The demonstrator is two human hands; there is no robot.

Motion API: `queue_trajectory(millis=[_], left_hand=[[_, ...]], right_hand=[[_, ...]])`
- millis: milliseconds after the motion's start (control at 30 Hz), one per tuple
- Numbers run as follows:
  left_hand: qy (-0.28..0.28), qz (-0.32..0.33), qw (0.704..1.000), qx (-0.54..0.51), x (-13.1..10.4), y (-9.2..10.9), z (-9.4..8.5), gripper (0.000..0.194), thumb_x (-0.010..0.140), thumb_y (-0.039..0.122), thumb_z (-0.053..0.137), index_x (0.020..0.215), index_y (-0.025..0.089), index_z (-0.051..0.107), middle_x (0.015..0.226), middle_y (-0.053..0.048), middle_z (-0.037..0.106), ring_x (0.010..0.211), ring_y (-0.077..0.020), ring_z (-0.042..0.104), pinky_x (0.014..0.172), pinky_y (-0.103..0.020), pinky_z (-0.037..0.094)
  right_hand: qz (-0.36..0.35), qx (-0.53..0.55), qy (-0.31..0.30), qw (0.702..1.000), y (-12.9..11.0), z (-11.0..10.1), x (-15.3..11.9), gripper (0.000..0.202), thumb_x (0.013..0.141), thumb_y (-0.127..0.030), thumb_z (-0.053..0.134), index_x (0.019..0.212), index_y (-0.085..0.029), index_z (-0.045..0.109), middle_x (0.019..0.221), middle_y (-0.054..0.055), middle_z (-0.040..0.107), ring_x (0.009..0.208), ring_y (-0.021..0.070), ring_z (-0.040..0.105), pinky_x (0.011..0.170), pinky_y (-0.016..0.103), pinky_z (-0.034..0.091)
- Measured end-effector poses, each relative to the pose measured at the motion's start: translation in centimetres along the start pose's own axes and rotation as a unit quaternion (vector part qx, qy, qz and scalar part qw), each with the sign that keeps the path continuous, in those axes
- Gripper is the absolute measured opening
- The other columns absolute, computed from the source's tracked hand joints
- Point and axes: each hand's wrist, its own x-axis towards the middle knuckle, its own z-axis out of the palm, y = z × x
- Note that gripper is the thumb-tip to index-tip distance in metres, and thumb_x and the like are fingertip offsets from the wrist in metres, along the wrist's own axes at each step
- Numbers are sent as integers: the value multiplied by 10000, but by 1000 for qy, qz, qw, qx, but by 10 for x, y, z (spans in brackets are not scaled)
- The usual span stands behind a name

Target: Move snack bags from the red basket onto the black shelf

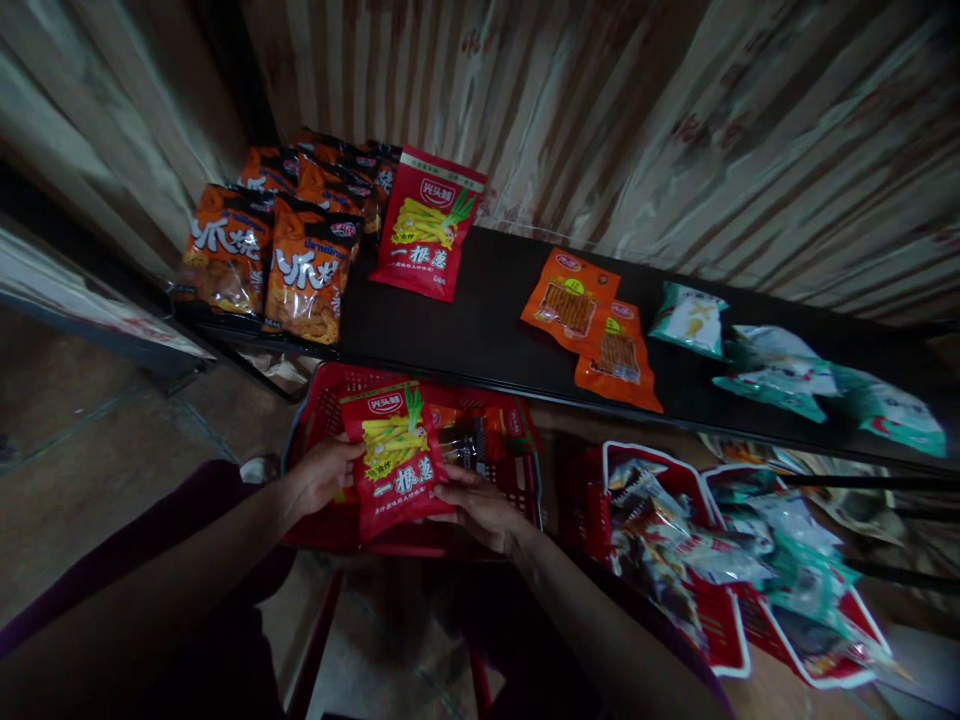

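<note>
Between my two hands is a red snack bag [397,460] with yellow sticks and a green onion printed on it. My left hand [326,475] grips its left side, and my right hand [476,505] holds its lower right edge. The bag is over a red basket [529,490] in front of me, where orange packets [491,430] lie. Above, on the black shelf [465,335], a matching red snack bag [430,225] leans upright beside several orange and black snack bags [307,270].
Farther right on the shelf lie two orange packets [592,320] and several green and white bags [780,370]. Two red baskets with white rims [739,625] stand on the floor at the right, filled with snack bags. A striped curtain [570,120] hangs behind the shelf.
</note>
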Motion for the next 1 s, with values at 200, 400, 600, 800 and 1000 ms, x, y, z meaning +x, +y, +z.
queue_trajectory(millis=[200, 400, 600, 800, 1000], left_hand=[[18, 3, 1000, -3, 5, -3, -3, 142, 750, 49, 610, 879, 107, 616, 756, -86, 695, 595, -172, 667, 555, -277, 548], [32, 0, 999, -1, 4, 3, 9, 138, 790, 31, 537, 876, 104, 616, 712, -69, 685, 560, -152, 645, 524, -250, 527], [-7, -25, 1000, 8, 8, 4, 10, 142, 749, 136, 638, 891, 131, 636, 775, -74, 702, 611, -153, 646, 611, -272, 529], [-100, -62, 990, 72, 8, 2, 5, 299, 640, 102, 695, 932, 138, 640, 863, -91, 719, 739, -195, 674, 748, -347, 530], [-136, -61, 982, 119, 7, 4, 1, 556, 511, 48, 760, 1035, 161, 613, 947, -76, 718, 816, -217, 675, 798, -392, 520]], right_hand=[[-5, 50, 14, 999, 7, 1, -4, 420, 548, -167, 817, 939, -217, 674, 866, 2, 729, 748, 133, 673, 715, 263, 517], [-9, 70, 86, 994, 6, 2, -3, 475, 505, -121, 824, 937, -250, 673, 813, -34, 724, 698, 100, 655, 666, 223, 491], [-24, 81, 113, 990, 6, 2, 6, 482, 483, -144, 835, 926, -242, 673, 798, -28, 726, 716, 117, 664, 677, 244, 502], [-45, 66, 136, 987, 6, 1, 17, 446, 461, -169, 840, 867, -225, 662, 788, -26, 725, 740, 139, 668, 748, 293, 516], [-42, 59, 132, 989, 3, 6, 20, 470, 414, -196, 854, 840, -224, 656, 788, -34, 730, 738, 135, 664, 747, 290, 512]])
